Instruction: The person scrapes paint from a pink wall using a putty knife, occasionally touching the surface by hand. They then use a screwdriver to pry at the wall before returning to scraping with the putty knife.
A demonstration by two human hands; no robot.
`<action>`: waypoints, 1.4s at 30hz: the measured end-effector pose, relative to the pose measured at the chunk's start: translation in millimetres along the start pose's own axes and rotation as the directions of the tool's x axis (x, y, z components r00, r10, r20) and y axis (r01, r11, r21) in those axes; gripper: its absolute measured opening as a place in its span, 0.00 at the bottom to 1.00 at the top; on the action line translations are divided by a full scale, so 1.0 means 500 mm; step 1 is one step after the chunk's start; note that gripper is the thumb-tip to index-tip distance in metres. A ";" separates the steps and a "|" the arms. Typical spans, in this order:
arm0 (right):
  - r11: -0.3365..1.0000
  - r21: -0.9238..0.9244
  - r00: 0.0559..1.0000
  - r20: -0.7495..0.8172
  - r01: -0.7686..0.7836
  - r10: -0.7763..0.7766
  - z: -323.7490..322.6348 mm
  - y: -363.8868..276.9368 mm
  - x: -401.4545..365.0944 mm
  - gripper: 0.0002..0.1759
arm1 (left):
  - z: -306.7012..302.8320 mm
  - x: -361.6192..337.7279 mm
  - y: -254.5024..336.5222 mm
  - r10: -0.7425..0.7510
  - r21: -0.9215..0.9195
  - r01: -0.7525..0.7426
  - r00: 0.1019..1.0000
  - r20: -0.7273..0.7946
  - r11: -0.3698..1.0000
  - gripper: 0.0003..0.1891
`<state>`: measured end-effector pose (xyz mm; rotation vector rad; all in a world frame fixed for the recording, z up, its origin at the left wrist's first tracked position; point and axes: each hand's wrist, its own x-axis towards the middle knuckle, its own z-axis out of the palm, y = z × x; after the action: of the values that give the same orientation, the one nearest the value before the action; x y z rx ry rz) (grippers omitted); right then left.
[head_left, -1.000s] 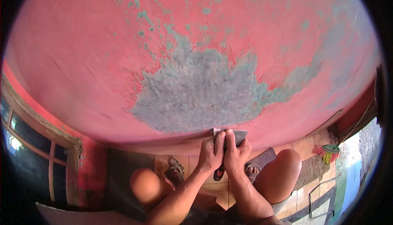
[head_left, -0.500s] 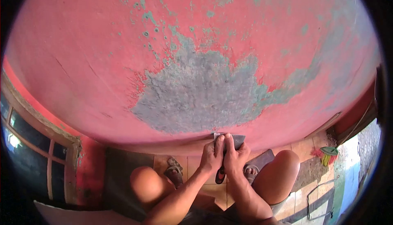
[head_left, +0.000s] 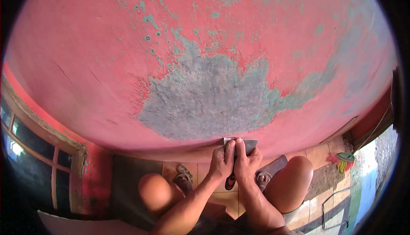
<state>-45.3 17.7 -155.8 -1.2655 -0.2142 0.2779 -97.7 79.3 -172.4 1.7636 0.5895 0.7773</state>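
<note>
Both of my hands are closed on a putty knife [head_left: 251,145], with its wide metal blade up against the lower part of the pink wall [head_left: 98,55]. My left hand [head_left: 221,163] wraps the tool from the left, and my right hand [head_left: 247,163] from the right. The two thumbs lie side by side along the blade. Below the palms, the end of a black handle with a red mark sticks out. Just above the blade edge is a large grey bare patch [head_left: 205,94], bordered by ragged pink and greenish paint.
My knees are bent at either side of my forearms, and my sandalled feet [head_left: 184,179] are on the tiled floor. A broom head [head_left: 344,161] with red and yellow bristles lies at the right. A window frame [head_left: 51,162] stands at the left.
The view has shifted very slightly. The blade appears a few pixels further right, with both hands keeping the same grip. The grey patch looks much the same.
</note>
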 end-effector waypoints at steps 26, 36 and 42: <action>0.999 -0.033 1.000 0.009 0.021 -0.021 0.007 -0.018 0.005 0.13 | -0.004 0.011 0.011 0.076 0.062 -0.074 0.997 -0.020 0.995 0.21; 0.998 -0.059 1.000 0.022 0.005 -0.003 0.003 -0.020 0.002 0.14 | -0.005 0.008 0.006 0.023 0.019 -0.023 1.000 0.004 1.000 0.24; 1.000 -0.029 1.000 0.018 0.001 0.000 0.005 -0.004 0.000 0.14 | 0.003 0.002 -0.001 0.027 -0.020 -0.028 0.999 -0.036 0.999 0.24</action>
<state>-45.9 19.2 -153.0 -1.2917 -0.2350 0.2870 -95.9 79.2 -173.2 1.7454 0.5800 0.8321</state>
